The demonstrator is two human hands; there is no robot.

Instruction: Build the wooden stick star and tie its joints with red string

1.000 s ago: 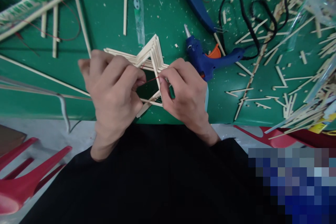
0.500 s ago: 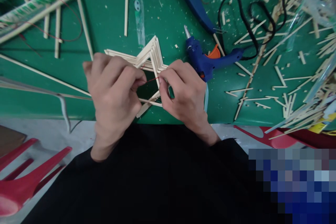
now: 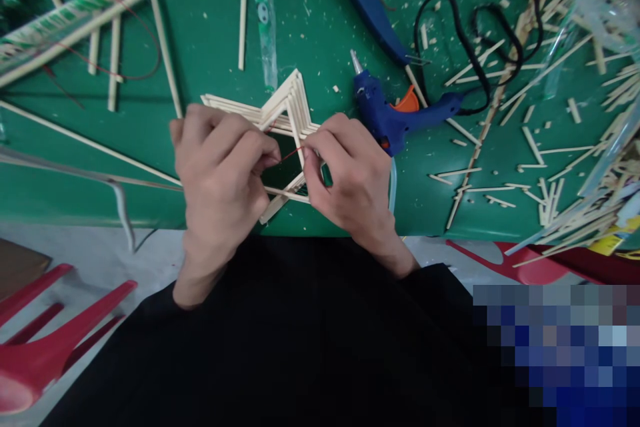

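Between my two hands runs a short stretch of thin red thread (image 3: 291, 154). My left hand (image 3: 220, 180) pinches one end of it with thumb and forefinger. My right hand (image 3: 350, 177) pinches the other end and lies over the right side of a star made of layered wooden sticks (image 3: 295, 97). The star rests on the green table, with one point facing away from me. Both hands cover parts of its left and right sides. Inside the star's opening, dark green shows beneath the thread.
A blue glue gun (image 3: 383, 103) with an orange trigger lies right of the star, near a larger blue-handled tool (image 3: 367, 3). Black cable (image 3: 460, 13) loops behind. Loose sticks (image 3: 550, 200) are scattered at right; a bent stick frame (image 3: 165, 47) stands at left. Red chairs (image 3: 75, 340) are below.
My left hand has shifted slightly to the right. The sticks and frame at the left have moved a little in view. My right hand and the star look the same.
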